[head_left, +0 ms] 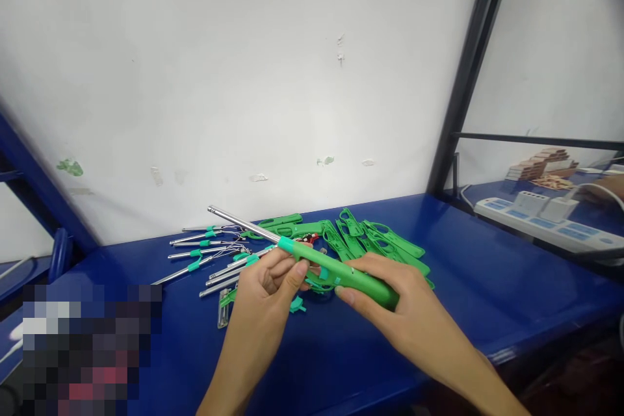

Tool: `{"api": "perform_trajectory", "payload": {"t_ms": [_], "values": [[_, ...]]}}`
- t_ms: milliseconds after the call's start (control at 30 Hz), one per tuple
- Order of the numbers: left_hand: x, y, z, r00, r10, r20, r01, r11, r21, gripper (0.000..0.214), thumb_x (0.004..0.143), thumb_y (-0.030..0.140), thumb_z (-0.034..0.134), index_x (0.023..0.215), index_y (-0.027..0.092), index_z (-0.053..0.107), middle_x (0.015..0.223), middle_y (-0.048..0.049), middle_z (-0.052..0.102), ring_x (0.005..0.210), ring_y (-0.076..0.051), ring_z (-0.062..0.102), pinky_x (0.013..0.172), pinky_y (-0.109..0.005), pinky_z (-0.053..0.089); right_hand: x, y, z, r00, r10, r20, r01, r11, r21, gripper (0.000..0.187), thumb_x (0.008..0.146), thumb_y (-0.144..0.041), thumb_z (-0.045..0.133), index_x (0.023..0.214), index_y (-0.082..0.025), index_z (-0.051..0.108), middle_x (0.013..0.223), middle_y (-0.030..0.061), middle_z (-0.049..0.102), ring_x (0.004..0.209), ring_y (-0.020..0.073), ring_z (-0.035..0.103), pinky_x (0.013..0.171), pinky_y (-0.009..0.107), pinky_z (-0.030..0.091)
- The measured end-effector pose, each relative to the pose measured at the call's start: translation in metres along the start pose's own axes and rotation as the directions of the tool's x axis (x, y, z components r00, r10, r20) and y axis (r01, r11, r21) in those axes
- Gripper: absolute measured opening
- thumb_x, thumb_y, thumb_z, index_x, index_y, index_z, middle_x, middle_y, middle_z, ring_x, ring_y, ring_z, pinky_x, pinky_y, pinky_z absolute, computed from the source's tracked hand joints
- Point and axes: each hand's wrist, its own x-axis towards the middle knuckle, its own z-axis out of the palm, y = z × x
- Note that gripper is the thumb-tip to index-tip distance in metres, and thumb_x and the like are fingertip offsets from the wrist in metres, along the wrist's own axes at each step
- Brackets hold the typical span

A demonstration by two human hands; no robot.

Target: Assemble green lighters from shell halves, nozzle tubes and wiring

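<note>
Tool of green plastic with a long silver metal tube (341, 274) is hanging just above the blue bench (487, 273), its tube pointing up and left. The right hand (409, 312) is gripping the green handle end, its fingers (375, 268) curling closed around it. The left hand (266, 292) is pinching the tool's middle beside a teal collar, thumb pressing against the plastic. Loose silver tubes with teal collars (205, 250) are lying on the bench just behind the left hand, and flat green plastic shells (385, 242) are piling up behind the right. A white power strip (541, 224) is sitting well apart at the right.
</note>
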Motion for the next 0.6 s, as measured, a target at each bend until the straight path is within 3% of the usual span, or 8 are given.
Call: {"api": "perform_trajectory", "payload": {"t_ms": [167,267,333,433,533,600], "values": [[-0.002,0.001,0.003,1.0,-0.016,0.0,0.016,0.999,0.031,0.033,0.092,0.048,0.079,0.104,0.018,0.079,0.096,-0.0079,0.083,0.082,-0.02,0.073,0.075,-0.026,0.057,0.0,-0.002,-0.005,1.0,-0.029,-0.007,0.029,0.999,-0.013,0.022,0.101,-0.047,0.069,0.106,-0.03,0.08,0.098,0.0042,0.078,0.086,0.0263,0.068,0.077,0.037,0.048],[-0.003,0.002,0.001,0.998,-0.058,-0.001,0.058,0.994,0.092,0.044,0.092,0.056,0.076,0.116,0.02,0.08,0.104,-0.0105,0.084,0.09,-0.026,0.079,0.077,-0.03,0.059,0.006,0.003,-0.017,0.993,-0.018,-0.113,0.018,1.0,0.003,0.029,0.1,-0.052,0.068,0.109,-0.027,0.08,0.1,0.0052,0.079,0.089,0.0275,0.07,0.081,0.038,0.051],[-0.003,0.002,-0.003,0.996,-0.089,-0.019,0.091,0.989,0.121,0.05,0.091,0.061,0.075,0.122,0.022,0.081,0.107,-0.0115,0.084,0.09,-0.028,0.08,0.076,-0.033,0.061,0.012,0.016,-0.036,0.973,0.061,-0.222,-0.071,0.997,-0.036,0.04,0.099,-0.061,0.065,0.112,-0.025,0.078,0.096,0.0055,0.078,0.085,0.0266,0.07,0.076,0.036,0.052],[-0.002,0.001,-0.01,0.994,-0.109,-0.004,0.108,0.987,0.122,0.045,0.087,0.061,0.079,0.112,0.023,0.085,0.112,-0.0132,0.083,0.084,-0.029,0.081,0.071,-0.034,0.061,0.02,0.055,-0.08,0.868,0.219,-0.445,-0.325,0.929,-0.175,0.05,0.102,-0.065,0.056,0.123,-0.022,0.074,0.082,0.0029,0.074,0.072,0.0232,0.068,0.066,0.033,0.053],[-0.001,0.001,-0.013,0.997,-0.074,0.005,0.072,0.985,0.155,0.041,0.086,0.061,0.078,0.102,0.024,0.086,0.105,-0.0127,0.084,0.075,-0.028,0.079,0.066,-0.033,0.061,0.021,0.105,-0.128,0.761,0.313,-0.568,-0.518,0.821,-0.24,0.041,0.11,-0.049,0.049,0.129,-0.019,0.07,0.095,0.0063,0.076,0.079,0.0234,0.071,0.075,0.037,0.057],[-0.002,0.001,-0.011,1.0,-0.019,0.014,0.016,0.978,0.207,0.039,0.087,0.06,0.075,0.098,0.024,0.086,0.092,-0.0109,0.084,0.069,-0.026,0.078,0.064,-0.033,0.061,0.018,0.137,-0.153,0.697,0.387,-0.604,-0.637,0.72,-0.274,0.033,0.109,-0.042,0.057,0.125,-0.018,0.07,0.108,0.0081,0.075,0.091,0.0238,0.073,0.085,0.042,0.06]]}}
